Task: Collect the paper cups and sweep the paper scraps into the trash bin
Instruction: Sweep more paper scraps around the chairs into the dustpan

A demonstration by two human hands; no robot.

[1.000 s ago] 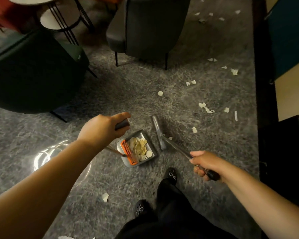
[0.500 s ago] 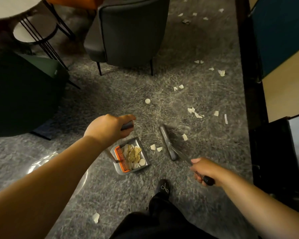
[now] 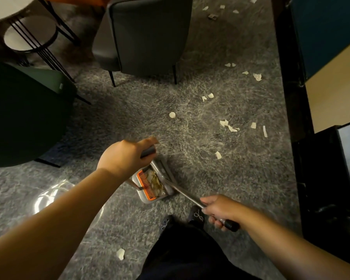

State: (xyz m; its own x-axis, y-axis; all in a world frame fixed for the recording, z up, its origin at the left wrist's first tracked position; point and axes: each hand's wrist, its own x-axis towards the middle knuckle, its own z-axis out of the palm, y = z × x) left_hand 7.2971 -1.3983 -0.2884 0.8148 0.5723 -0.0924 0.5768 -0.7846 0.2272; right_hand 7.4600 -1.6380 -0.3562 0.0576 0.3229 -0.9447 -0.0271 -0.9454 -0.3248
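The left hand grips the dustpan handle, the right hand clamps the broom handle, head at the pan's mouth; remaining paper scraps lie ahead-right on the carpet, nearer the right hand.

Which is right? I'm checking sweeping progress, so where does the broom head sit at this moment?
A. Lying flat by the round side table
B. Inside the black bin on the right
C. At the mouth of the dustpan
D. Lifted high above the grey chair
C: the broom head, steered by the right hand, lies along the open edge of the dustpan, which the left hand holds by its handle.
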